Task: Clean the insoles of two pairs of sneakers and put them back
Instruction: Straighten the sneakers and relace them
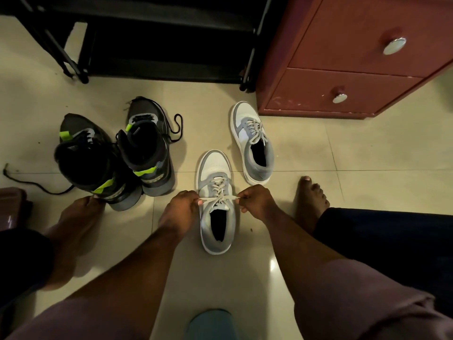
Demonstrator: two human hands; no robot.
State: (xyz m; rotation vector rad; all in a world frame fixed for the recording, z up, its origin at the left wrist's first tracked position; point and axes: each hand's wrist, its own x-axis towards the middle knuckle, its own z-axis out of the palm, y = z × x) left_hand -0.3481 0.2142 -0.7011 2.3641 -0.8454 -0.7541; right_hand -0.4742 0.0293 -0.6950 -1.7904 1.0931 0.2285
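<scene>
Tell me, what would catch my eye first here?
Two hands, left and right, pull the laces of a grey-white sneaker on the floor at centre. Its mate lies behind it, near a red cabinet. On the left stands a dark pair with neon-green tabs.

near sneaker [215, 204] white/grey, black insole | boots [115, 155] black/grey, neon-green tabs | cabinet [343, 57] red-brown | floor [343, 155] cream

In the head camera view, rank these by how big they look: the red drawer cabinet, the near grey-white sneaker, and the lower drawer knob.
1. red drawer cabinet
2. near grey-white sneaker
3. lower drawer knob

Apparent size only; the sneaker lies nearer the camera.
</scene>
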